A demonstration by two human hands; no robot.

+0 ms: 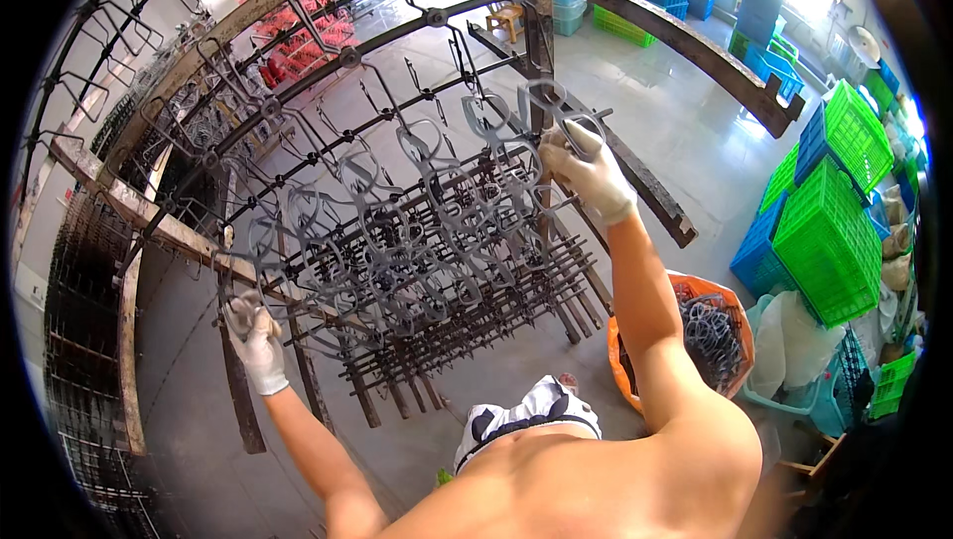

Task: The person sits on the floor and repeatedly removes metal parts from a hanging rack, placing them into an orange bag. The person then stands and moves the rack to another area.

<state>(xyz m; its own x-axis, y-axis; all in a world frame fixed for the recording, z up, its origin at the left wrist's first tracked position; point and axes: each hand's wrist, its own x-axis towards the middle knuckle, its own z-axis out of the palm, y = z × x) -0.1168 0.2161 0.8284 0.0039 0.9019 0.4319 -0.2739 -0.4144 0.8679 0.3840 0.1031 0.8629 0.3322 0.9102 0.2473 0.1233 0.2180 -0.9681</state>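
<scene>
My right hand [592, 170], in a white glove, is curled at the right end of a row of grey looped parts [426, 143]. One loop [542, 96] passes across its fingers; a bar behind them would be hidden. Lower and to the left, my gloved left hand [260, 345] is raised at the other end of the row, beside a grey loop. Its fingertips are blurred, and what they hold does not show clearly. Between my hands the loops hang in dense, overlapping rows in front of a dark metal rack [439, 18] with hooks.
Dark bars [476, 345] are stacked low before me. An orange-rimmed bag [733, 293] of looped parts stands at my right. Green crates [826, 241] and blue crates [767, 249] are piled farther right. A rusty beam [670, 40] juts out at upper right. Red parts [305, 33] hang behind the rack.
</scene>
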